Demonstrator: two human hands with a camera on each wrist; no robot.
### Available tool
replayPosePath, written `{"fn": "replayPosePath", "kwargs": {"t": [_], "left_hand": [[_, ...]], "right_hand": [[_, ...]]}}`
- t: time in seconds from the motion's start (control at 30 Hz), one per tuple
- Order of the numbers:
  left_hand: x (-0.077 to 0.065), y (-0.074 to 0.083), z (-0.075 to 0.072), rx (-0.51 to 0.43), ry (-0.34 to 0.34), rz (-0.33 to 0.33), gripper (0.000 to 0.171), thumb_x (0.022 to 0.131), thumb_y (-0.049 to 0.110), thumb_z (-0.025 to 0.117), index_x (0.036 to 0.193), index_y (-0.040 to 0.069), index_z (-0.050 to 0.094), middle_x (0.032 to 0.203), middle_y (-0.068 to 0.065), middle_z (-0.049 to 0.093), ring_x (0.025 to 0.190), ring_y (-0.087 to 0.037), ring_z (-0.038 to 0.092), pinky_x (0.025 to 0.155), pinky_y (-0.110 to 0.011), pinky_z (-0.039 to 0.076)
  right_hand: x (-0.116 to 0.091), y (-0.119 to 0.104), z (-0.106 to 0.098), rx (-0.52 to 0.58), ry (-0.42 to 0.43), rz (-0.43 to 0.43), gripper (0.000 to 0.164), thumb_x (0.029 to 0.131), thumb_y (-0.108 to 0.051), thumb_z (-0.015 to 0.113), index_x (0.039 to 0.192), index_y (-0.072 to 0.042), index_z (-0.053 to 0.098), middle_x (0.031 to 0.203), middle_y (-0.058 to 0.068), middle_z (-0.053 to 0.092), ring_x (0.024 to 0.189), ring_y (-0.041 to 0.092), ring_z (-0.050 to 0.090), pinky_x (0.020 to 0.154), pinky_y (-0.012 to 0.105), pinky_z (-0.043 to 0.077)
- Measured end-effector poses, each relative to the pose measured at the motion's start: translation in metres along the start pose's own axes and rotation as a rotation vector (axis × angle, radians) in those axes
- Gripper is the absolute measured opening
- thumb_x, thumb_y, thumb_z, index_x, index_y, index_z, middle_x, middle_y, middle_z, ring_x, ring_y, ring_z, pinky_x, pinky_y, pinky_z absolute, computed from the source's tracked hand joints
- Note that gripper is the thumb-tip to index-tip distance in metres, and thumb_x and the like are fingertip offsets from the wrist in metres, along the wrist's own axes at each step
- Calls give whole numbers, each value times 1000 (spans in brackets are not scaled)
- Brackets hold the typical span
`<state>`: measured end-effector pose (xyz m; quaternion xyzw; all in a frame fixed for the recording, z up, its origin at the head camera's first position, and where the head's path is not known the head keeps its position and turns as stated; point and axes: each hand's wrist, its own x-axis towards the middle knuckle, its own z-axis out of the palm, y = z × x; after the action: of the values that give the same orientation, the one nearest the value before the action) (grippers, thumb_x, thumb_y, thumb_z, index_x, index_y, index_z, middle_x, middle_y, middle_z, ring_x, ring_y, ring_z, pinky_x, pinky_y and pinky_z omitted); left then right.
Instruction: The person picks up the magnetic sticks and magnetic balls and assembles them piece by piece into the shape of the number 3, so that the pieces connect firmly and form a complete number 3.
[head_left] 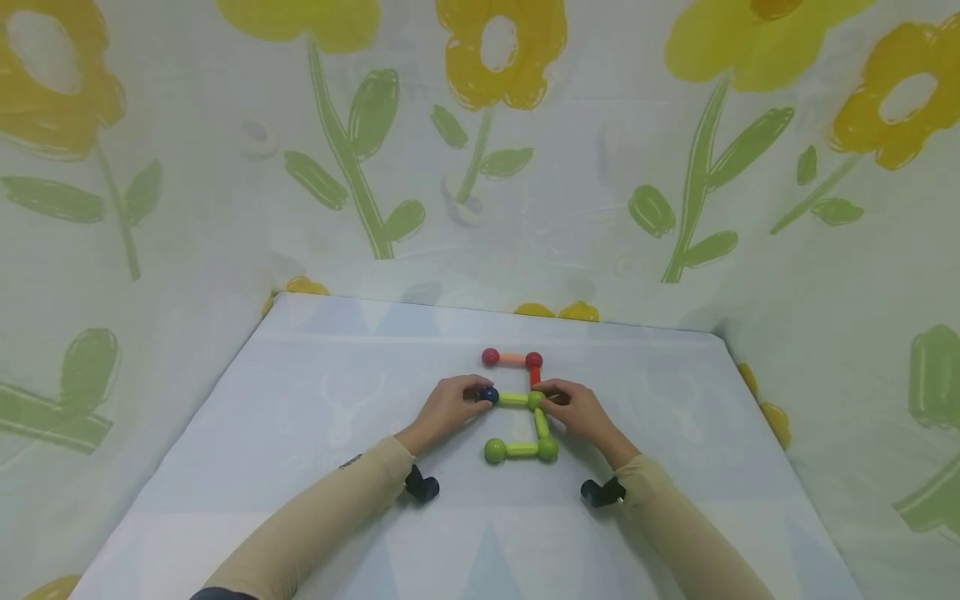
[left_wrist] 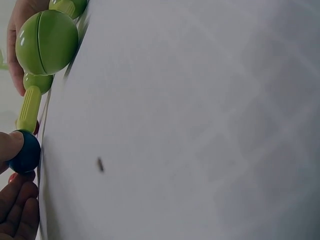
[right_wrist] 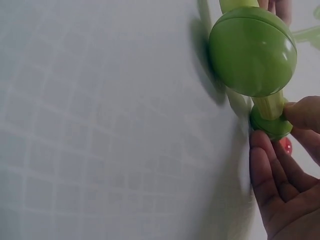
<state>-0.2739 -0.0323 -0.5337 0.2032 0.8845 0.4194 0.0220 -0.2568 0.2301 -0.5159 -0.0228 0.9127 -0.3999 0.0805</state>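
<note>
A ball-and-rod toy figure lies on the table. My left hand [head_left: 453,407] pinches its dark blue ball [head_left: 490,395] between thumb and fingers, as the left wrist view also shows. From there a light green rod [head_left: 513,400] runs to the middle green ball [head_left: 536,400], which my right hand [head_left: 581,410] pinches from the right. Behind it, a red rod [head_left: 535,377] leads to a red ball [head_left: 533,360], joined by an orange rod [head_left: 512,359] to another red ball [head_left: 491,357]. Toward me, a green rod [head_left: 542,424] and a front rod [head_left: 522,450] link two green balls [head_left: 495,451].
The white table [head_left: 300,467] has a pale printed pattern. A flowered cloth [head_left: 570,183] hangs behind it and at both sides. Small black devices, one at the left wrist [head_left: 422,485] and one at the right wrist [head_left: 602,492], stick out near the table surface.
</note>
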Motion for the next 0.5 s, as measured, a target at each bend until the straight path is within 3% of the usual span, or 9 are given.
{"fn": "replayPosePath", "kwargs": {"t": [0.33, 0.5], "left_hand": [[-1, 2, -1, 10, 4, -2, 39, 90, 21, 79, 128, 14, 70, 120, -1, 72, 108, -16, 66, 98, -36, 51], [-3, 4, -4, 18, 5, -7, 44, 90, 22, 79, 131, 13, 67, 119, -3, 72, 110, -19, 66, 98, -37, 51]], "right_hand": [[-2, -1, -3, 16, -7, -12, 32, 96, -24, 72, 127, -19, 70, 123, 2, 69, 105, 21, 65, 86, 38, 55], [-5, 4, -9, 5, -5, -22, 35, 97, -26, 71, 130, -19, 68, 125, 4, 69, 107, 23, 65, 82, 36, 55]]}}
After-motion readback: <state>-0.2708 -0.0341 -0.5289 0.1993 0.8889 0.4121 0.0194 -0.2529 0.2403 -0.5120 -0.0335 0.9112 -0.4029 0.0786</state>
